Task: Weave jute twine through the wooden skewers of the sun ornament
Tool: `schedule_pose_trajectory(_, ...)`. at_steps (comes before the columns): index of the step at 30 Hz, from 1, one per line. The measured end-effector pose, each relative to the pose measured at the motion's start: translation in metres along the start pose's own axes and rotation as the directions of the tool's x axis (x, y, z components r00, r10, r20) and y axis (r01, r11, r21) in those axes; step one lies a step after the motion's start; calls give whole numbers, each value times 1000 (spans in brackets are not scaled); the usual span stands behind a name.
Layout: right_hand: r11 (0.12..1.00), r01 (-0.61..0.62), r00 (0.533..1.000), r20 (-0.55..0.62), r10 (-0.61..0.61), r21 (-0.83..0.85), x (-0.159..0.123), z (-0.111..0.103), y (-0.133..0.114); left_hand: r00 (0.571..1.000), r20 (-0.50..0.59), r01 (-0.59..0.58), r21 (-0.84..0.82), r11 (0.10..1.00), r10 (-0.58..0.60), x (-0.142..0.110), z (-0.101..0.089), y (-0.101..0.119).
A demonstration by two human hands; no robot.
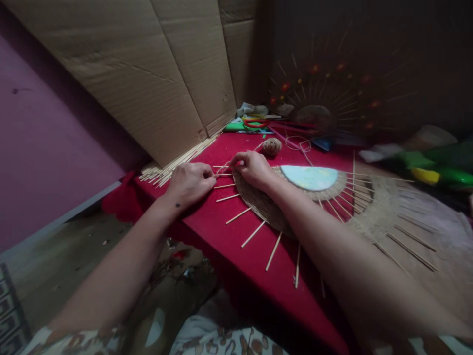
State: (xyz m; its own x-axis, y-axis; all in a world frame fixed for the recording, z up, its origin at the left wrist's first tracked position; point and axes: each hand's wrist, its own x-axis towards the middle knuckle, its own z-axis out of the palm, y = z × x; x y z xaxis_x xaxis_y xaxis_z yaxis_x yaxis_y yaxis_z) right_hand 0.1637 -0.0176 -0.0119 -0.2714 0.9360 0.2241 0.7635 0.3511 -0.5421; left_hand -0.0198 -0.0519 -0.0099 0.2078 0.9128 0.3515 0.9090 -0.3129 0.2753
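A half-round woven piece (258,204) of twine lies on the red cloth, with thin wooden sticks (271,251) fanning out from its curved rim and a pale blue half-disc (310,177) at its centre. My left hand (192,182), fingers closed in a pinch, holds a strand of jute twine (222,168) beside the stick ends at the left corner. Over that same corner, my right hand (253,170) has its thumb and fingers pinched on the twine. Its fingertips are partly hidden. Just behind it rests a ball of twine (272,146).
Loose sticks (177,165) lie in a bundle along a leaning cardboard sheet (148,64). Scissors with red handles (254,123) sit at the back. Another woven ring with sticks (380,212) is on the right. A decorated stick fan (321,98) stands in shadow behind.
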Motion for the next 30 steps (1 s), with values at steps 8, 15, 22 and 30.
schedule_pose_trajectory(8,1000,24,999,21,-25,17,-2,-3,0,957,118,-240,-190,952,265,14,9,29)
schedule_pose_trajectory(15,997,83,994,70,-83,-4,-4,-7,1,918,263,-166,-424,890,296,21,-8,16)
schedule_pose_trajectory(22,999,51,997,63,-50,-12,-5,-7,0,983,170,-22,-296,955,75,52,-13,-11)
schedule_pose_trajectory(30,995,37,998,41,-41,90,-6,-9,0,914,366,73,-569,819,173,52,14,-3)
